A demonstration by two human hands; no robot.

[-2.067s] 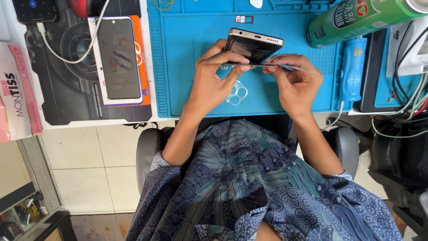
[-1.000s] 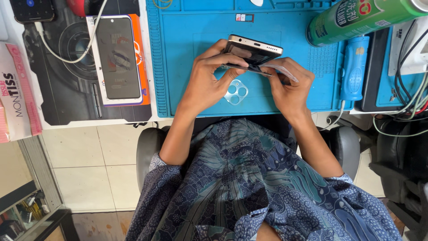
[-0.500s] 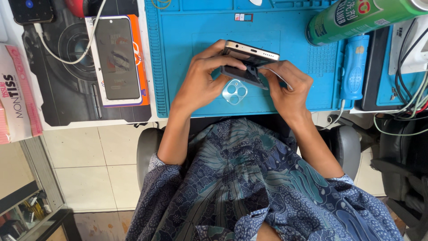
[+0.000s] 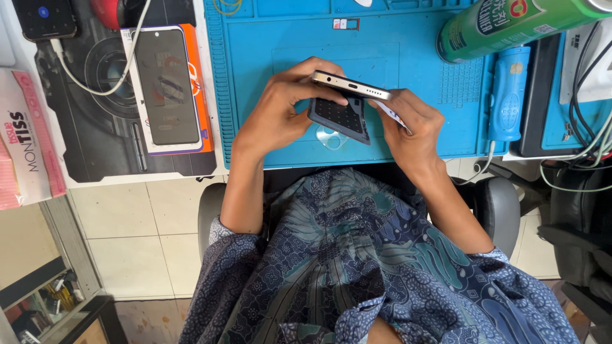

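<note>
My left hand (image 4: 277, 114) and my right hand (image 4: 411, 130) hold a slim smartphone (image 4: 350, 85) edge-on above the blue work mat (image 4: 274, 57). Its bottom edge with the port faces the camera. A dark textured phone case (image 4: 341, 118) hangs partly off the phone's underside, between my thumbs. A thin white strip (image 4: 395, 116) sticks out under my right fingers. A clear camera-lens protector (image 4: 331, 137) lies on the mat just below the case.
A phone-sized screen protector on an orange box (image 4: 169, 86) lies left on a black mat. A white cable (image 4: 95, 83) runs to a dark phone at top left. A green can (image 4: 510, 22), a blue tool (image 4: 507, 95), a tissue pack (image 4: 25, 140) and tangled wires (image 4: 586, 127) surround the mat.
The phone has tipped from screen-up to edge-on. The dark case has come away from its back and now hangs beneath it. Both hands have closed in around the phone.
</note>
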